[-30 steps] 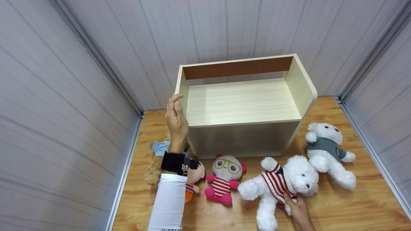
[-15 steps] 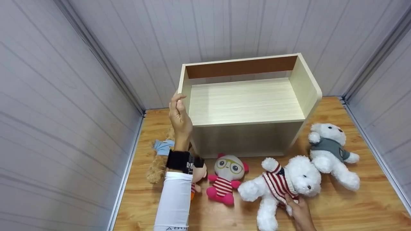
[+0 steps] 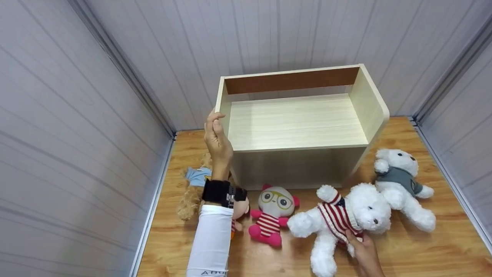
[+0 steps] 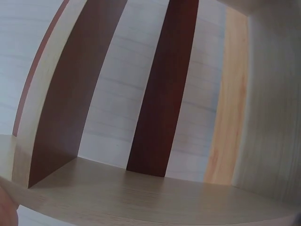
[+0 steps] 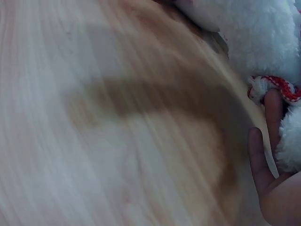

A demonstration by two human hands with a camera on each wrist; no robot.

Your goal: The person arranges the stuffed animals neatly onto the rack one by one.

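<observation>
A pale wooden shelf unit (image 3: 296,123) with a brown back strip stands on the wooden floor against the back wall. My left hand (image 3: 217,134) rests flat, fingers straight, against the unit's left side panel. The left wrist view looks into the shelf unit (image 4: 155,197), with its brown back strips. A white teddy bear in a red-striped sweater (image 3: 346,217) lies on the floor in front of the unit. At the bottom edge my right hand (image 3: 363,250) grips it at the sweater's hem. In the right wrist view, my fingers (image 5: 270,136) curl round the sweater hem (image 5: 277,89).
A pink doll with glasses (image 3: 271,213) lies left of the striped bear. A white bear in a grey shirt (image 3: 403,184) lies at the right. A curly-haired doll in blue (image 3: 192,188) and a second doll (image 3: 241,209) lie under my left forearm. Grey panel walls close three sides.
The striped bear has shifted slightly up and to the right in my right hand's grip. My left hand stays on the shelf's side panel.
</observation>
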